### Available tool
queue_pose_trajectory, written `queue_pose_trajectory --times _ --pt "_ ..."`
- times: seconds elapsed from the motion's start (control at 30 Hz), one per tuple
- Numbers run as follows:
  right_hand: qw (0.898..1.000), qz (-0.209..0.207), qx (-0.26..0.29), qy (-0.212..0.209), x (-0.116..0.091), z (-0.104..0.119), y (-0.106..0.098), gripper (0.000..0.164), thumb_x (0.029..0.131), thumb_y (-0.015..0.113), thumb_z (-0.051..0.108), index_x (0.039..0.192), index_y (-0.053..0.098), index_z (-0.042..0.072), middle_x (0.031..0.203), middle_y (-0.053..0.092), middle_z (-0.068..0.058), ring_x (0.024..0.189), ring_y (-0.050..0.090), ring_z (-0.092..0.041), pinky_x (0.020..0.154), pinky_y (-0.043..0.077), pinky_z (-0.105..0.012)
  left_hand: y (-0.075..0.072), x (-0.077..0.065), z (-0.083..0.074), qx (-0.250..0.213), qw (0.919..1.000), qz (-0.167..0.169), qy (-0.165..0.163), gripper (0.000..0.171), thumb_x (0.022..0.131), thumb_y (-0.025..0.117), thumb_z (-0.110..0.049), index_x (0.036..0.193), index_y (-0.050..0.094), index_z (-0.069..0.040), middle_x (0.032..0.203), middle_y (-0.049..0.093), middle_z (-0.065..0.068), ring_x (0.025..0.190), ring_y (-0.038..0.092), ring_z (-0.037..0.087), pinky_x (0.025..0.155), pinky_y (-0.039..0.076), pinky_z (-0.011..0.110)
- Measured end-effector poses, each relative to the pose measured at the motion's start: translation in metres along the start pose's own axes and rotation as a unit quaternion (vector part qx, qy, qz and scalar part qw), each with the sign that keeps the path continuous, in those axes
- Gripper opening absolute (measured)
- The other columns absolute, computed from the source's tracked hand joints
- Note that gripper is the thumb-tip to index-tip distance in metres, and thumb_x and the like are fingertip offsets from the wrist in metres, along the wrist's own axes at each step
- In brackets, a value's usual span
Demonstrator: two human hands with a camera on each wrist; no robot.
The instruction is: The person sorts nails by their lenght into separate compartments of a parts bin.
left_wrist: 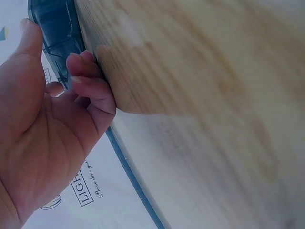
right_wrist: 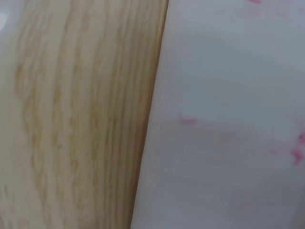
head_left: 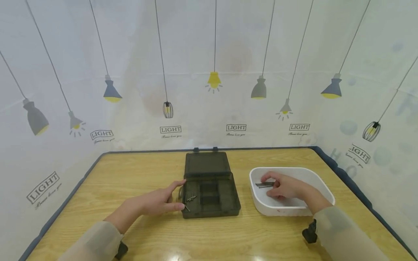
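Observation:
A dark see-through plastic case (head_left: 212, 212) lies on the table with its lid (head_left: 207, 162) folded back. Several small metal screws or nails (head_left: 191, 198) are in its left compartment. My left hand (head_left: 160, 199) is at the case's left side, index finger and thumb spread along the edge; the left wrist view shows its other fingers bent beside the case (left_wrist: 59, 33). Inside the white basin (head_left: 294, 210), my right hand (head_left: 287, 186) is over a small bunch of long thin metal nails (head_left: 263, 185), index finger and thumb apart around them. The right wrist view shows only the basin wall (right_wrist: 214, 95) and table.
The wooden table (head_left: 137, 235) carries the case in the middle and the basin to its right. A white curtain (head_left: 196, 47) printed with lamps stands behind and at both sides. Black wrist devices (head_left: 310, 232) sit under the sleeves.

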State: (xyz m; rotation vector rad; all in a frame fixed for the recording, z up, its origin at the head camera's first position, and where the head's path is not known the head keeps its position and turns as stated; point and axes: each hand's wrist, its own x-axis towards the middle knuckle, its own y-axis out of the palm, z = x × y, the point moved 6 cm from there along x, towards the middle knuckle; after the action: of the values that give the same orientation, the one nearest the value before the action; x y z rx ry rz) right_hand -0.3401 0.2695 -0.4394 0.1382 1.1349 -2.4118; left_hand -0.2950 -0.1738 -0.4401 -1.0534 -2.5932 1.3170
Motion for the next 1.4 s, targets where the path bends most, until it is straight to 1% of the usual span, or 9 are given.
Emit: queue_pose_trajectory --times 0.2,0.33,0.43,0.63,0.8,1.0,1.13,1.23,1.4 --pt "1.0 -0.011 -0.013 0.009 0.003 -0.001 0.001 0.037 0.103 0.078 0.02 0.137 0.063 0.019 0.085 0.061 -0.007 0.078 0.059 -0.022 0.073 0.047 -0.034 -0.001 -0.001 -0.001 -0.009 0.9999 0.005 0.004 0.095 0.11 0.065 -0.054 0.178 0.007 -0.022 0.077 0.062 0.003 0.064 0.054 0.014 0.067 0.048 0.033" --pt "1.0 -0.014 -0.011 0.008 0.007 0.0 0.004 0.027 0.105 0.075 0.017 0.129 0.063 0.019 0.084 0.061 -0.005 0.076 0.059 -0.022 0.072 0.047 -0.034 -0.001 -0.003 0.0 -0.017 0.9998 0.006 0.001 0.095 0.11 0.065 -0.053 0.178 0.006 -0.023 0.075 0.061 0.002 0.062 0.054 0.015 0.066 0.048 0.034" --pt "1.0 -0.014 -0.013 0.009 0.009 0.0 0.005 0.022 0.105 0.074 0.016 0.125 0.064 0.018 0.084 0.061 -0.004 0.076 0.059 -0.021 0.073 0.047 -0.033 0.0 -0.004 0.001 -0.02 0.9998 0.005 0.0 0.095 0.11 0.065 -0.052 0.178 0.006 -0.024 0.075 0.061 0.003 0.061 0.055 0.016 0.066 0.049 0.035" --pt "1.0 -0.013 -0.022 0.002 0.011 -0.001 0.006 0.02 0.106 0.073 0.015 0.123 0.063 0.017 0.084 0.059 -0.004 0.075 0.057 -0.021 0.072 0.045 -0.034 0.0 -0.003 0.002 -0.023 0.9997 0.01 -0.003 0.096 0.109 0.065 -0.054 0.178 0.005 -0.025 0.076 0.063 0.005 0.061 0.055 0.015 0.066 0.049 0.035" --pt "0.999 -0.01 -0.032 -0.009 0.013 -0.002 0.006 0.017 0.107 0.072 0.014 0.121 0.062 0.016 0.08 0.058 -0.003 0.071 0.056 -0.02 0.07 0.046 -0.033 0.001 -0.001 0.003 -0.019 0.9997 0.011 -0.005 0.096 0.109 0.064 -0.056 0.178 0.005 -0.025 0.076 0.064 0.006 0.061 0.056 0.015 0.066 0.05 0.034" --pt "0.999 -0.013 -0.042 -0.002 0.013 -0.003 0.005 0.014 0.109 0.069 0.018 0.121 0.062 0.019 0.074 0.058 -0.002 0.066 0.057 -0.019 0.066 0.047 -0.032 0.001 -0.001 0.002 -0.019 0.9997 0.01 -0.007 0.096 0.109 0.065 -0.056 0.178 0.005 -0.026 0.076 0.065 0.006 0.062 0.056 0.015 0.066 0.05 0.033" --pt "0.998 -0.018 -0.054 -0.009 0.012 -0.002 0.004 0.013 0.108 0.07 0.015 0.119 0.063 0.019 0.072 0.057 -0.002 0.063 0.057 -0.019 0.063 0.048 -0.033 0.001 -0.001 0.0 -0.015 0.9998 0.009 -0.003 0.096 0.109 0.064 -0.056 0.178 0.005 -0.025 0.076 0.064 0.006 0.061 0.055 0.015 0.065 0.049 0.034" --pt "0.997 -0.025 -0.073 -0.02 0.012 0.0 0.003 0.011 0.108 0.07 0.013 0.114 0.063 0.019 0.073 0.058 -0.001 0.063 0.057 -0.018 0.062 0.048 -0.033 0.001 0.0 0.0 -0.007 1.0 0.006 -0.001 0.096 0.109 0.064 -0.056 0.178 0.006 -0.025 0.077 0.064 0.005 0.06 0.054 0.014 0.066 0.048 0.033" --pt "0.993 -0.034 -0.103 -0.044 0.012 0.006 0.003 0.009 0.108 0.07 0.011 0.111 0.064 0.017 0.082 0.061 -0.001 0.067 0.058 -0.016 0.064 0.049 -0.031 0.001 -0.001 -0.001 -0.01 0.9999 0.006 -0.005 0.095 0.109 0.065 -0.055 0.178 0.006 -0.025 0.078 0.064 0.005 0.061 0.055 0.015 0.066 0.049 0.034"
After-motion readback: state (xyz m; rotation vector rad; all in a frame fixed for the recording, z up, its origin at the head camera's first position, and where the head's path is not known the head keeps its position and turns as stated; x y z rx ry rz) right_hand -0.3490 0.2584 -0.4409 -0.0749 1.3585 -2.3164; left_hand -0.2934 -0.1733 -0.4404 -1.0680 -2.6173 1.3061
